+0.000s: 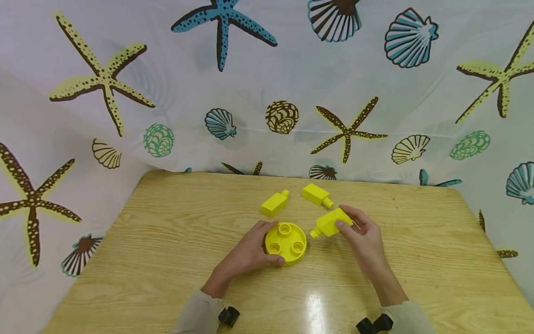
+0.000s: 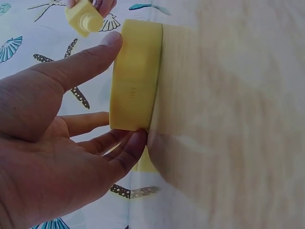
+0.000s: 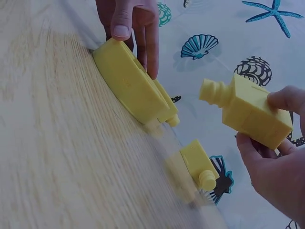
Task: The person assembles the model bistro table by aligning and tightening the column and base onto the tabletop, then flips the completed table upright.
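A round yellow base [image 1: 286, 243] with three raised ring sockets inside lies on the table, sockets up. My left hand [image 1: 251, 250] grips its left side, thumb near the front rim and fingers around the back, as the left wrist view also shows. To the right, my right hand [image 1: 367, 236] holds a yellow rectangular block with a threaded neck [image 3: 257, 112] between thumb and fingers. That block is raised and tilted, its neck pointing left toward the base. Two similar yellow blocks lie behind on the table: one left [image 1: 274, 204], one right [image 1: 316, 195].
The wooden table [image 1: 187, 208] reaches back to a white cloth [image 1: 258, 83] printed with starfish and shells, which hangs behind and along both sides. Dark wrist devices [image 1: 229, 316] sit at both sleeves.
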A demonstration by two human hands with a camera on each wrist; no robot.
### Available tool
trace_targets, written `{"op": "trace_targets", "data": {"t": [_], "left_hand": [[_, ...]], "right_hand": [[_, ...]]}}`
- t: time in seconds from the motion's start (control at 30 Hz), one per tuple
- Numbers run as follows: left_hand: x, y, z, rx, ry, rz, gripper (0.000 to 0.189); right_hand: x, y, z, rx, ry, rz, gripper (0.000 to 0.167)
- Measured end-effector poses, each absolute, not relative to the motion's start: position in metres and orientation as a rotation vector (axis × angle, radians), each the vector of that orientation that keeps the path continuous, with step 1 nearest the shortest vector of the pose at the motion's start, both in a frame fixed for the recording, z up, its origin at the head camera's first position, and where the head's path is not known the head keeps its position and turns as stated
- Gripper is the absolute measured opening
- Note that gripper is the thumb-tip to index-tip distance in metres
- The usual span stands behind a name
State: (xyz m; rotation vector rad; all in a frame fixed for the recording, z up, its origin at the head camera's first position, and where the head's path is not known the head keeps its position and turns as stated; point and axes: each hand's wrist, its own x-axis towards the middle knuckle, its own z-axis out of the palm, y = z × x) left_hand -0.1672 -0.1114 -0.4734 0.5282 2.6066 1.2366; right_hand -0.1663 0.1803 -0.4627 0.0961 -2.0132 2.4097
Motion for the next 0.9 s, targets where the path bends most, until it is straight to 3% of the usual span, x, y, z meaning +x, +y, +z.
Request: {"op": "trace_targets", "data": {"t": [0.9], "left_hand": [[-0.169,-0.11,-0.475,0.529,2.584,1.265,0.088]], "right_hand": [[-0.16,0.159,-0.47,0.261,-2.013,2.388,0.049]]}}
